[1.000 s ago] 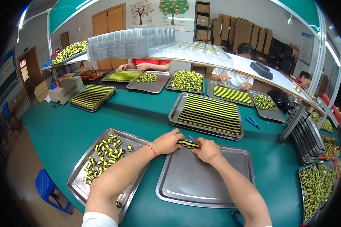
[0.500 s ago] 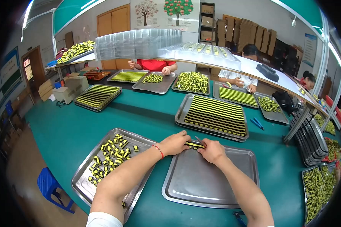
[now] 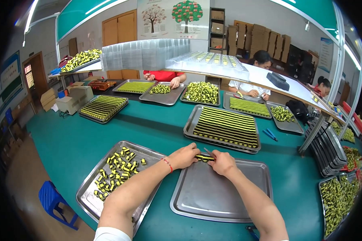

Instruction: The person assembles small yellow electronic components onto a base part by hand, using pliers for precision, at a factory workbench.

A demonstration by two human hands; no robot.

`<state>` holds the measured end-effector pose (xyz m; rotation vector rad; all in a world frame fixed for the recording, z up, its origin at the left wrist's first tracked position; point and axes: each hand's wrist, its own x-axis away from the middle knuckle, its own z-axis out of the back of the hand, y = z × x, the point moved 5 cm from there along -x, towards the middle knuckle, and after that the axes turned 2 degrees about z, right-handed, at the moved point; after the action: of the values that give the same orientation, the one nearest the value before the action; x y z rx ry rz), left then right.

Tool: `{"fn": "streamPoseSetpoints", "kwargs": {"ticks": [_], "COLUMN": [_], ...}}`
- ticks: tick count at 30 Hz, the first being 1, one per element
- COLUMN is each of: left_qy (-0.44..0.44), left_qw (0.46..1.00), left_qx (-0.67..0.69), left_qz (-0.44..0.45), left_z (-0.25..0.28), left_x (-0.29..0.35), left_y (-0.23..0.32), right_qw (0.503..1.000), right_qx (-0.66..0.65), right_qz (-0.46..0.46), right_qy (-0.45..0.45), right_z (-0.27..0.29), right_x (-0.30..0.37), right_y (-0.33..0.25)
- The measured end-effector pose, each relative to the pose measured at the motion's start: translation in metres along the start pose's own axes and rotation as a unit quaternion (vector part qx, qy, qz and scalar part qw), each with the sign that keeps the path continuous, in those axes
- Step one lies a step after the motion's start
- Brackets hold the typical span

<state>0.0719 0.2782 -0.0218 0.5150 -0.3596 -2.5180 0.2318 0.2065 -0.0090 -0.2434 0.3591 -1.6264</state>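
My left hand (image 3: pixel 185 156) and my right hand (image 3: pixel 222 162) meet over the far edge of an empty steel tray (image 3: pixel 213 197). Between them they pinch a short row of small yellow-and-black parts (image 3: pixel 204 158). A red string circles my left wrist. To the left lies a steel tray of loose yellow-and-black parts (image 3: pixel 116 170), partly under my left forearm. Just beyond my hands sits a tray filled with neat yellow-and-black rows (image 3: pixel 226 126).
More trays of the same parts cover the green table (image 3: pixel 149 124). A raised shelf (image 3: pixel 269 82) crosses overhead. Other people work at the far side. Stacked empty trays (image 3: pixel 328 148) stand at right, a blue stool (image 3: pixel 54 201) at lower left, blue pens (image 3: pixel 270 134) by the full tray.
Both hands stay together on the small row of parts at the empty tray's far edge. The view has shifted slightly; nothing else has visibly moved.
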Motion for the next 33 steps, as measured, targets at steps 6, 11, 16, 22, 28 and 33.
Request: {"fn": "streamPoseSetpoints", "kwargs": {"ticks": [6, 11, 16, 22, 28, 33], "left_qy": [-0.009, 0.024, 0.21, 0.204, 0.056, -0.088], "left_qw": [1.0, 1.0, 0.975, 0.88, 0.982, 0.964], "left_qx": [-0.002, 0.001, 0.057, 0.362, 0.009, -0.126], "left_qz": [-0.001, 0.007, 0.037, 0.232, 0.179, 0.216], "left_z": [0.004, 0.025, 0.071, 0.124, 0.124, 0.089], "left_x": [0.007, 0.022, 0.065, 0.141, 0.235, 0.248], "left_y": [0.008, 0.03, 0.031, 0.001, 0.027, 0.056], "right_qw": [1.0, 0.998, 0.962, 0.855, 0.82, 0.853], "right_qx": [-0.013, -0.055, -0.268, -0.481, -0.534, -0.491], "right_qz": [0.001, -0.009, 0.034, 0.155, 0.072, 0.122], "right_qy": [0.011, 0.033, -0.019, -0.115, -0.193, -0.13], "right_z": [-0.002, 0.013, 0.046, 0.065, -0.024, -0.026], "right_x": [0.005, 0.027, 0.093, 0.248, 0.311, 0.319], "right_y": [0.005, 0.015, -0.003, -0.033, -0.04, -0.039]}}
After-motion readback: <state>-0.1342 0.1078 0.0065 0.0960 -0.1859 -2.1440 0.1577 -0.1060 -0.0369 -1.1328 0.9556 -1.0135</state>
